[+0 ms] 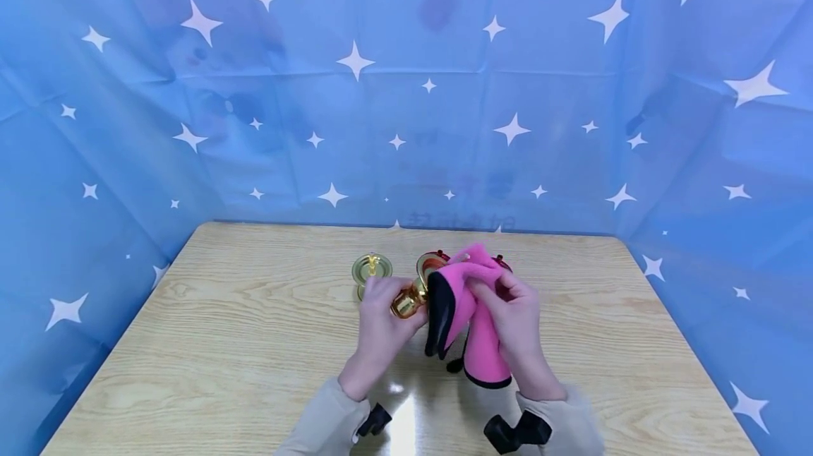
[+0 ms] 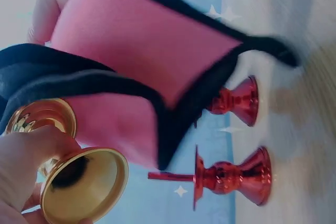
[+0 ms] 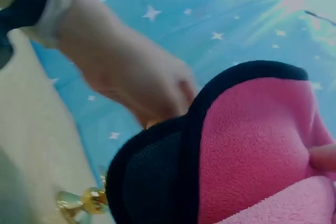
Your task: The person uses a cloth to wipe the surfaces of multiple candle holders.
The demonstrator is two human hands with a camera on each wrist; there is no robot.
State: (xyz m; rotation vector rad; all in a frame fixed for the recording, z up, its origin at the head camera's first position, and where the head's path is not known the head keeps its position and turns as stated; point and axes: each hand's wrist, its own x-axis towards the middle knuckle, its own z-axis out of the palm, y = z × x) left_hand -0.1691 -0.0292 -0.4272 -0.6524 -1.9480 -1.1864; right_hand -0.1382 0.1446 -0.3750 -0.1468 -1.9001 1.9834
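My left hand (image 1: 384, 322) grips a gold candlestick (image 1: 405, 303) by its stem, tilted over the table. In the left wrist view its hollow base (image 2: 107, 182) faces the camera. A pink fleecy cloth with black edging (image 1: 488, 354) hangs in folds from my right hand (image 1: 519, 322), pinched between thumb and fingers. The cloth overlaps the candlestick's dish in the head view. Behind the cloth stand two red candlesticks (image 2: 239, 178), upright, the nearer with a spike on top. A second gold candlestick (image 1: 372, 267) stands upright beyond my left hand.
A pale wood-grain table (image 1: 254, 343) lies under everything. Blue curtains with white stars (image 1: 406, 103) enclose its back and sides. Black wrist straps (image 1: 517, 431) sit over the light sleeves.
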